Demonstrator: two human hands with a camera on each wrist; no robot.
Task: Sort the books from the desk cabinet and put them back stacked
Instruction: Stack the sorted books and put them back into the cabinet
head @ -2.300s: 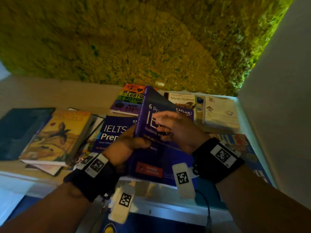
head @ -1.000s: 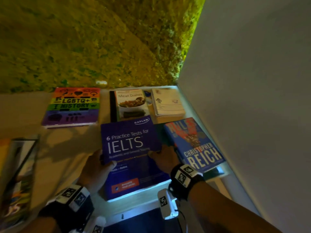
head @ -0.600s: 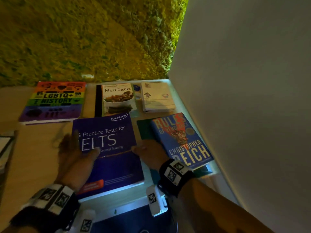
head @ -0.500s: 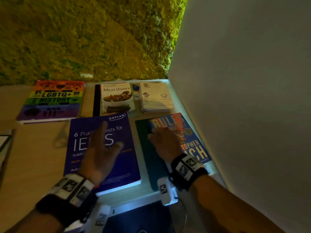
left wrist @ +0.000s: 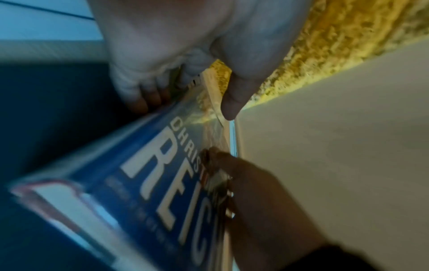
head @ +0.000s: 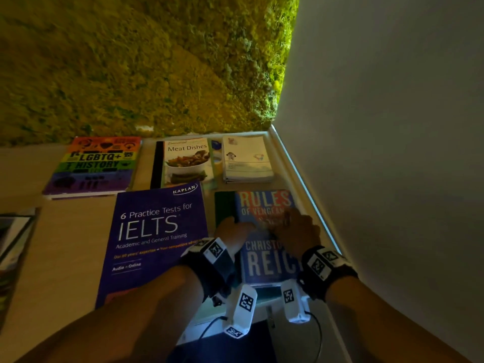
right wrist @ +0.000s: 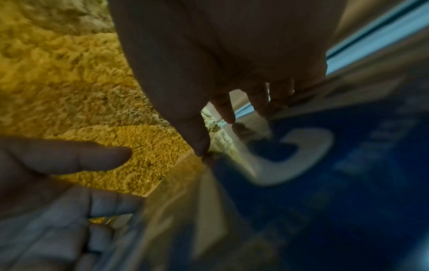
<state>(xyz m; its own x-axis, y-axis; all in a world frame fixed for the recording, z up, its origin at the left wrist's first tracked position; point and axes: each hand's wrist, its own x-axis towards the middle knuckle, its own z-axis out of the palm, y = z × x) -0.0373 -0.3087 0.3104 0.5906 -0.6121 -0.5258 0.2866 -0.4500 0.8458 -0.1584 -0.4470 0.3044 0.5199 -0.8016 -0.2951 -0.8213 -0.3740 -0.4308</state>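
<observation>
A blue book titled Rules of Vengeance [head: 264,260] lies on a dark green book [head: 224,205] at the desk's right end, close to the white wall. My left hand [head: 234,229] grips its left edge; in the left wrist view the fingers [left wrist: 144,99] curl at the spine and the thumb reaches over the blue book's cover [left wrist: 157,183]. My right hand [head: 293,226] pinches the right edge, thumb on the blue book's cover [right wrist: 325,183] and fingers [right wrist: 262,106] down the side. A purple IELTS book [head: 157,244] lies flat just left of it.
At the back of the desk [head: 65,244] lie a rainbow LGBTQ+ History book [head: 91,166], a Meat Dishes book [head: 186,163] and a white booklet [head: 247,159]. More books [head: 13,244] show at the left edge. A moss wall [head: 131,61] stands behind, a white wall [head: 392,153] at the right.
The IELTS book was laid flat on the desk and let go. My left hand crossed right from it to the blue book's left edge, and my right hand shifted to that book's right edge.
</observation>
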